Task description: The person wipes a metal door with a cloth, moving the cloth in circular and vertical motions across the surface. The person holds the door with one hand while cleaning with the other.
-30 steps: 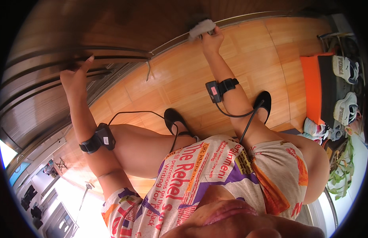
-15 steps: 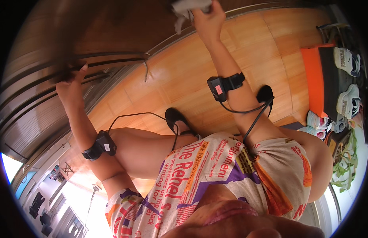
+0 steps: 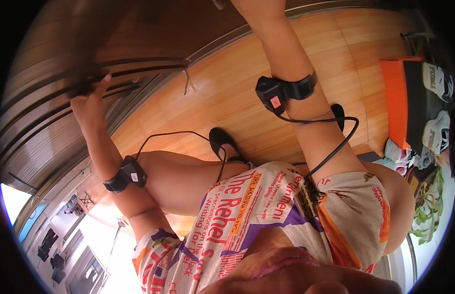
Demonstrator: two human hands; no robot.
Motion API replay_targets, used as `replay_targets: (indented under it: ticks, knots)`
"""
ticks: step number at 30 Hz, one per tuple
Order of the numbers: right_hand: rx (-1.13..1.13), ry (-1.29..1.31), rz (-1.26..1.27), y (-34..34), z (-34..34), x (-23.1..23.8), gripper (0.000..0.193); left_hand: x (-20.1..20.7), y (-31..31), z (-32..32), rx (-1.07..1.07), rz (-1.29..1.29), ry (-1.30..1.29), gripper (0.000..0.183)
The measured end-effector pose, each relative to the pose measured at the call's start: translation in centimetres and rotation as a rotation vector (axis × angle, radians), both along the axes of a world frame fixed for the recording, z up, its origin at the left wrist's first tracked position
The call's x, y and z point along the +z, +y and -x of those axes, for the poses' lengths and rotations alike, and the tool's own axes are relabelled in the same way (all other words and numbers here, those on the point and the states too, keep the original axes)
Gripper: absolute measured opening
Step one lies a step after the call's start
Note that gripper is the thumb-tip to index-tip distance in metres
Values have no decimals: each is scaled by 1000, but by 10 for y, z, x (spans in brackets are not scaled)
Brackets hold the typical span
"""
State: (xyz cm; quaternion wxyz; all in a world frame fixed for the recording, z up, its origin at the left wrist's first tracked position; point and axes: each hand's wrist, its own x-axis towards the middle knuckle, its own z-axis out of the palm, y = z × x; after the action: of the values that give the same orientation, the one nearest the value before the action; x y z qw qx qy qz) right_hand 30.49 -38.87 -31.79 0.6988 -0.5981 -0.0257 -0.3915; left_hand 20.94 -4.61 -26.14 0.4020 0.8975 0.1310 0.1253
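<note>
A large dark brown door [image 3: 154, 34] fills the upper left, its edge banded with dark strips. My left hand [image 3: 92, 95] is closed on that edge, thumb lying along it; its fingertips are lost in dark blur. At the top rim, my right hand [image 3: 262, 10] reaches over the door's face, with its fingers mostly cut off by the picture. A small pale bit of a grey cloth [image 3: 218, 4] shows beside it. Both forearms carry a black strapped device, the left one [image 3: 134, 172] and the right one [image 3: 271, 95], with black cables.
Tan wood-look tiles form the floor [image 3: 227, 88], where my black shoes [image 3: 222, 139] stand. Along the right side are an orange box [image 3: 394, 98], several sneakers [image 3: 437, 132] and a leafy plant [image 3: 428, 210]. A bright room with dark chairs [image 3: 48, 245] lies at the lower left.
My right hand has moved farther up and away, carrying the grey cloth almost out of the picture. My left hand stays on the door's edge.
</note>
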Motion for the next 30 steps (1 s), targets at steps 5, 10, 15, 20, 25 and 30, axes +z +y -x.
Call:
replay_targets:
  ticks: [5, 10, 15, 20, 25, 30]
  knots:
    - [5, 530, -145, 19, 15, -118, 33, -1, 3, 0, 7, -23, 1, 39]
    - [-45, 684, -18, 19, 23, -266, 32, -4, 1, -3, 68, -69, 53, 40]
    - [-39, 656, 112, 11, 10, -260, 32, -5, -7, -6, 24, 60, -61, 28]
    - [128, 282, 86, 27, 14, -120, 24, -5, -9, -3, 25, 46, -66, 27]
    - [31, 86, 41, 31, 9, -8, 20, 0, -7, -3, 24, 21, 10, 40]
    - [28, 520, 114, 31, 22, -96, 34, -1, -7, -4, 8, 27, -21, 29]
